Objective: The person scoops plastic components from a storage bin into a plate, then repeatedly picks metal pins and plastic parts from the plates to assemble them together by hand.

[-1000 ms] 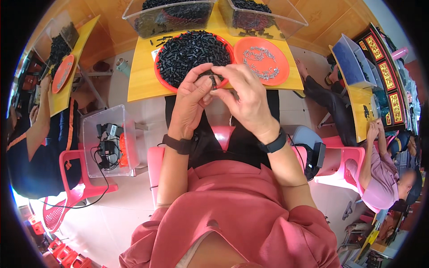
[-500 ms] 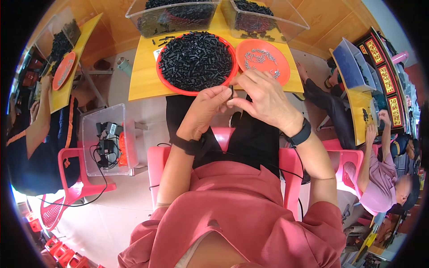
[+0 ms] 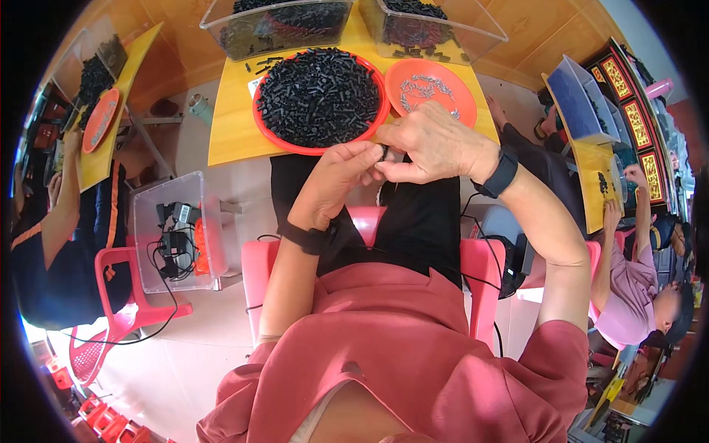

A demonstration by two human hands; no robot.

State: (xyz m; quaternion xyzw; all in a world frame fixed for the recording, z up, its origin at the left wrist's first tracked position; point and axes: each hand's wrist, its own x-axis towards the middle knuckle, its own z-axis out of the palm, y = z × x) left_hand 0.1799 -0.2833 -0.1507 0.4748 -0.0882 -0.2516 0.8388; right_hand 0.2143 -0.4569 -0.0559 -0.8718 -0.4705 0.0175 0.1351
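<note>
Two hands meet just below the red bowl point(image 3: 314, 150) in the centre of the frame, with a small black piece point(image 3: 384, 153) between their fingertips. The left hand's point(image 3: 332, 176) grip is closed on that piece, thumb against finger; the right hand's point(image 3: 439, 148) thumb and forefinger come up to it, but whether they pinch it I cannot tell. The step in hand looks like close fingertip work on this one piece; from here it calls for a steady left pinch and a finely placed right thumb.

The tabletop's point(image 3: 227, 140) near edge runs close beyond the fingers. The bowl's rim bounds them above, and the right hand overlaps the lower part of the orange plate point(image 3: 460, 83) in view. Most room for moving seems to lie below the hands, over the dark trousers point(image 3: 421, 214).
</note>
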